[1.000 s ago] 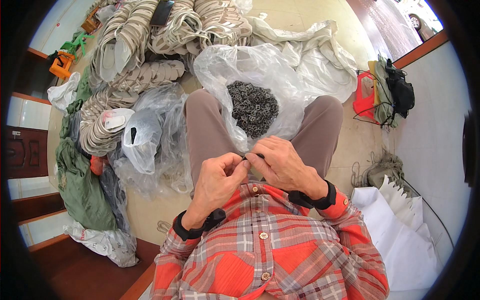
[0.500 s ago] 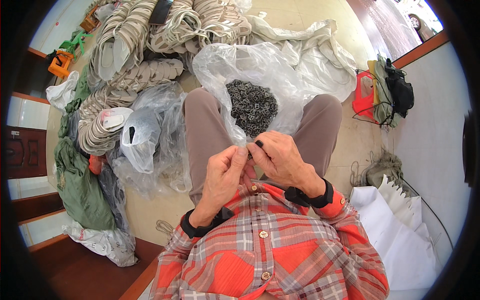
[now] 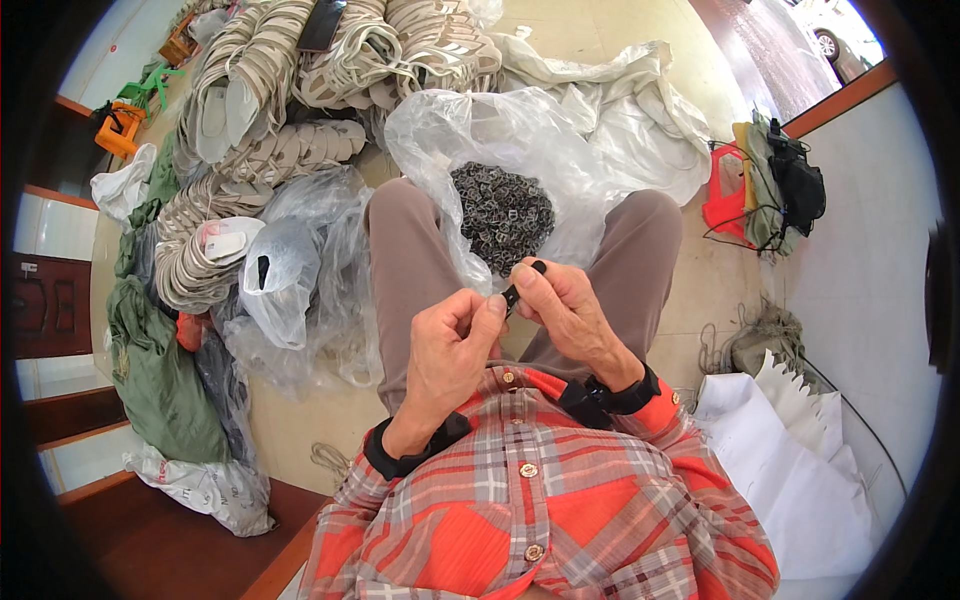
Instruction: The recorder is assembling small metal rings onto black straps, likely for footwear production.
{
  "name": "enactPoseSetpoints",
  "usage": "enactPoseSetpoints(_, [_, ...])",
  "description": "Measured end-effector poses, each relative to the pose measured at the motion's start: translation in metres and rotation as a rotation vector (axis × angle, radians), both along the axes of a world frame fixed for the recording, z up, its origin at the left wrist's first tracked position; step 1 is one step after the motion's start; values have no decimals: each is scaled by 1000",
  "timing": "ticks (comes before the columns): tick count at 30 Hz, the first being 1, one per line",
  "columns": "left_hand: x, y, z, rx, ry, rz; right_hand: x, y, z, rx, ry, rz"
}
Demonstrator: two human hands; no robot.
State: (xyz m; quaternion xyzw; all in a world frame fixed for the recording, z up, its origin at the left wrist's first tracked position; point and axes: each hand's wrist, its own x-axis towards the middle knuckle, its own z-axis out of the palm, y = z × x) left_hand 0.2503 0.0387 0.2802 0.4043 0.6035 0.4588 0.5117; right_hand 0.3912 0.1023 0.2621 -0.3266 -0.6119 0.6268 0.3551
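Between my knees, both hands meet at a short black strap (image 3: 511,296). My left hand (image 3: 452,345) pinches its lower end between thumb and forefinger. My right hand (image 3: 568,315) grips the upper part, and a dark tip sticks out above its fingers. Whether a buckle is on the strap is too small to tell. Just beyond my hands lies a heap of small dark metal buckles (image 3: 502,215) in a clear plastic bag (image 3: 575,160), spread open between my legs.
Stacks of beige shoe uppers (image 3: 260,90) lie at the far left, a phone (image 3: 322,24) on top. A clear bag (image 3: 283,280) sits left of my leg. Green sacks (image 3: 165,370) line the left side. A red stool (image 3: 728,195) and white sheets (image 3: 770,470) are at right.
My right hand has shifted slightly right and turned, so more of the black strap shows between my hands. My left hand stays nearly in place.
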Motion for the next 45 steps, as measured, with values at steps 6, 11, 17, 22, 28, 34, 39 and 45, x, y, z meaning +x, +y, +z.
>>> enactPoseSetpoints(6, [2,0,3,-23,61,25,-4,-8,-17,-276,162,33])
enactPoseSetpoints(11, [1,6,-8,377,563,188,-8,-13,-25,-526,418,49])
enactPoseSetpoints(17, [-4,5,-12,162,172,-30,1,-9,-20,-380,184,64])
enactPoseSetpoints(22, [-2,1,-11,-31,-79,-18,1,-6,-14,-210,59,82])
enactPoseSetpoints(28, [-3,0,-13,-81,-321,13,0,-4,-25,-351,164,118])
enactPoseSetpoints(34, [-2,-1,-6,-112,-332,3,-3,-1,-43,-518,374,162])
enactPoseSetpoints(39, [-3,-4,-6,-93,-381,4,-3,-2,-41,-606,460,171])
enactPoseSetpoints(45, [-2,-6,-5,-118,-568,-28,-2,-5,-38,-582,475,138])
